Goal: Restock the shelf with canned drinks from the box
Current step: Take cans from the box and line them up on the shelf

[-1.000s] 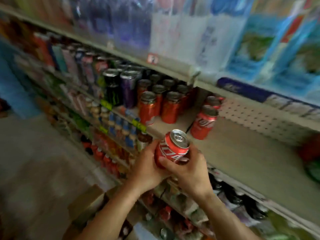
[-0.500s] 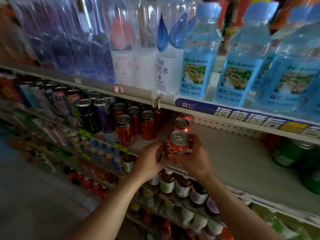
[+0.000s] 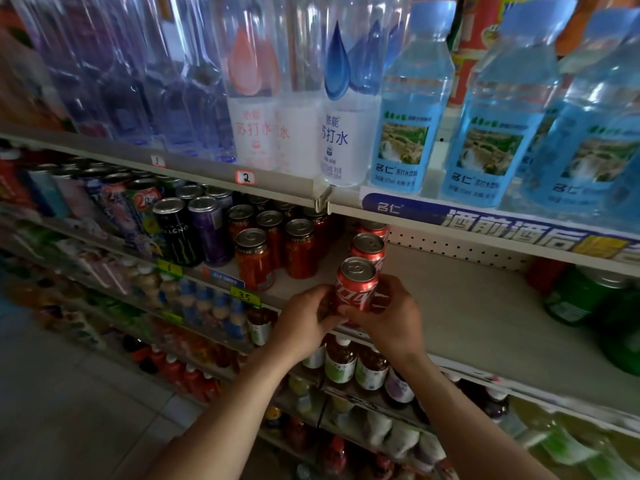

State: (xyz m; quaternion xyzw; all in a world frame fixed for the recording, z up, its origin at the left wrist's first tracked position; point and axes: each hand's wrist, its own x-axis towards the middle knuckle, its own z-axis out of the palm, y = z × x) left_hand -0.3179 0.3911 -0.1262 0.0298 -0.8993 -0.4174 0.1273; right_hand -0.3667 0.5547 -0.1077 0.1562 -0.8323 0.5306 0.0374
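I am facing a shop shelving unit stacked with drinks, pale floor tiles showing at the lower left. The top level carries tall clear soda-water bottles [image 3: 341, 109] and blue-labelled water bottles [image 3: 408, 133]. The middle shelf [image 3: 467, 323] is a bare grey board in front of me, with a perforated back panel behind it. On its left part stand dark red jar-like cans [image 3: 254, 261], then a black energy drink can [image 3: 178, 233] and a purple can [image 3: 209, 233]. Green cans [image 3: 575, 296] sit at the far right, blurred.

Both my hands hold one red cola can [image 3: 356, 285] upright at the front edge of the middle shelf. My left hand [image 3: 304, 320] wraps its fingers round the can's left side; my right hand [image 3: 391, 317] curls round its right side and lower front. Whether its base already touches the board I cannot quite tell, since my fingers cover it. Just behind it stands a second red cola can [image 3: 367, 247], and a third [image 3: 374, 228] further back, forming a row. Lower shelves hold small bottles [image 3: 341, 362] with pale labels.
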